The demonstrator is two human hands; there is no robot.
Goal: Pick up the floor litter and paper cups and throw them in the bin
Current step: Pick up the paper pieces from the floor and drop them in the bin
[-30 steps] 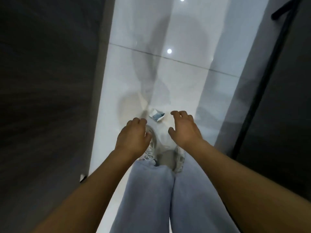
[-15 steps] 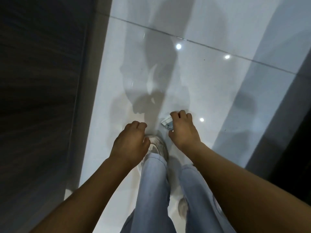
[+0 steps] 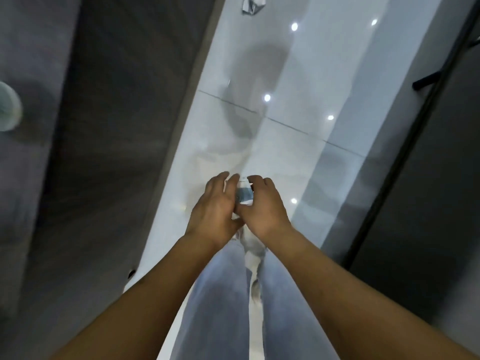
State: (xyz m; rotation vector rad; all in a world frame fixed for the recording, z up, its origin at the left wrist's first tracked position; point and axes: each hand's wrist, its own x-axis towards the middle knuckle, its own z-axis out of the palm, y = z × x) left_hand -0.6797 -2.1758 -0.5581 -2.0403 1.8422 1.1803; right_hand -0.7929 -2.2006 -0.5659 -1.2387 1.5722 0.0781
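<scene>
crumpled wrapper (image 3: 245, 195) mostly hidden between both hands, second litter piece (image 3: 253, 5) cut off at top edge, round pale object (image 3: 9, 110) at left edge blurred

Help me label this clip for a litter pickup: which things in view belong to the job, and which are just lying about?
Job:
- crumpled wrapper, between left hand and right hand
- another piece of litter further along the white floor

Just there:
- dark panel
- black bar
- pale round thing, too blurred to identify
</scene>
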